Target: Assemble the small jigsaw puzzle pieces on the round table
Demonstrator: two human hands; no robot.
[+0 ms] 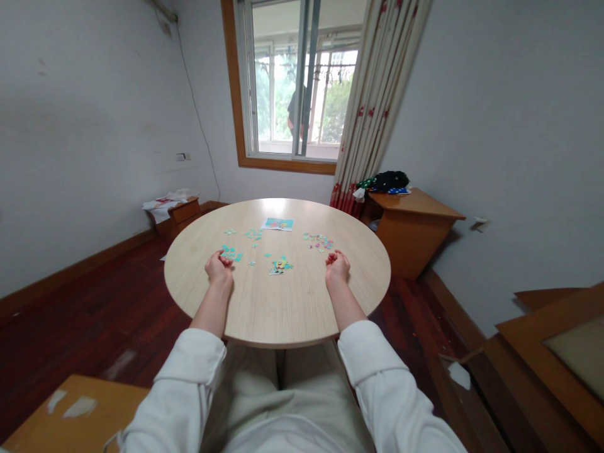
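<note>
Both forearms rest on a round wooden table (264,308). My left hand (219,267) lies on its side at the left, its fingers loosely curled in with nothing visible in them. Right beside its fingertips is a cluster of teal jigsaw pieces (231,253). My right hand (338,267) lies at the right, also curled closed, with no object showing. Just beyond it spread pink and mixed jigsaw pieces (319,241). Between the hands sits a small partly joined group of yellow and teal jigsaw pieces (282,265). Farther back are pale green pieces (253,234).
A printed picture card (277,224) lies toward the table's far side. A brown cabinet (415,220) with dark cloth (391,182) on top stands at the right. Behind the table are a window and a curtain (372,94). Someone (293,113) is partly visible outside.
</note>
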